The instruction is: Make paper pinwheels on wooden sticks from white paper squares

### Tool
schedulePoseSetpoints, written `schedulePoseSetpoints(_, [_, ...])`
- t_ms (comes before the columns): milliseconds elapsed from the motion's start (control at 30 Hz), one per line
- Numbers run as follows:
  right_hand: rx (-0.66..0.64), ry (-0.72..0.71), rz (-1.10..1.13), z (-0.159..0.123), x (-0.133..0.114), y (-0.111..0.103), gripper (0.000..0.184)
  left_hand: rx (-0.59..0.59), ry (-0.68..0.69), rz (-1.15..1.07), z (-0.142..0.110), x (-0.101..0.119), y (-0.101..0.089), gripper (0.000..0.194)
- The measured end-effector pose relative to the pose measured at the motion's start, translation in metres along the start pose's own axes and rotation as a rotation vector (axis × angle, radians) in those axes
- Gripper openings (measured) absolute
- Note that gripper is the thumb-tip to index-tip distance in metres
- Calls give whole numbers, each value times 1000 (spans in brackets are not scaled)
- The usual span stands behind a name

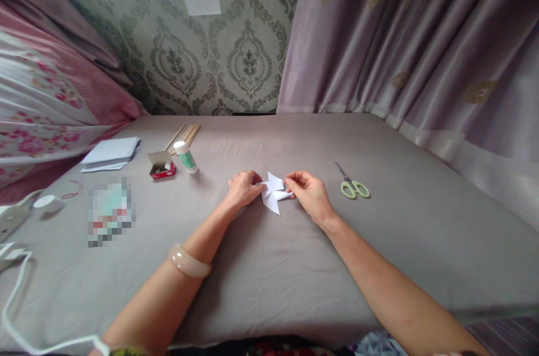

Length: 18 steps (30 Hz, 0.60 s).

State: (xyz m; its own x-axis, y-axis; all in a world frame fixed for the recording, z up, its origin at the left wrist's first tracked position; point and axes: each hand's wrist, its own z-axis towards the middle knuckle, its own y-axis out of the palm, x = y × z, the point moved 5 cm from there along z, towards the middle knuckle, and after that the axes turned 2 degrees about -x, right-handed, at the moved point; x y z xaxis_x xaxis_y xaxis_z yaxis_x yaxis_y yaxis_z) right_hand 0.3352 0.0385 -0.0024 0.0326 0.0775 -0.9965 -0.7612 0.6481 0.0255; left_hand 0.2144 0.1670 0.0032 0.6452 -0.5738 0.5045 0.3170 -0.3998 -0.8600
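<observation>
A white paper pinwheel (273, 192) with pointed blades lies on the grey cloth between my hands. My left hand (246, 187) is closed on its left blade, thumb on top and fingers curled. From the other side, my right hand (309, 193) pinches the right edge of the paper between thumb and forefinger. The fingertips partly hide the blades there. To the right of my right hand rest scissors (353, 186) with light green handles, their blades pointing away from me.
At the back left stand a white-and-green glue bottle (186, 158) and an opened small red box (163, 168) with small dark pieces. Behind them lie several wooden sticks (189, 136). Farther left are stacked paper sheets (112, 154), a blurred-out item (110, 210), a power strip (12, 221) and a white cable (17, 294).
</observation>
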Motion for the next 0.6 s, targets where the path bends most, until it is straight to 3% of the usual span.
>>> schedulePoseSetpoints(233, [-5, -3, -40, -1, -1, -1, 27, -68, -46, -144, -10, 3, -3, 19])
schedulePoseSetpoints(467, [-12, -22, -59, -4, -6, 0, 26, 16, -11, -660, -11, -4, 5, 18])
schedulePoseSetpoints(600, [-4, -30, -37, -5, -8, -1, 26, 61, -93, -933, -14, -3, 4, 21])
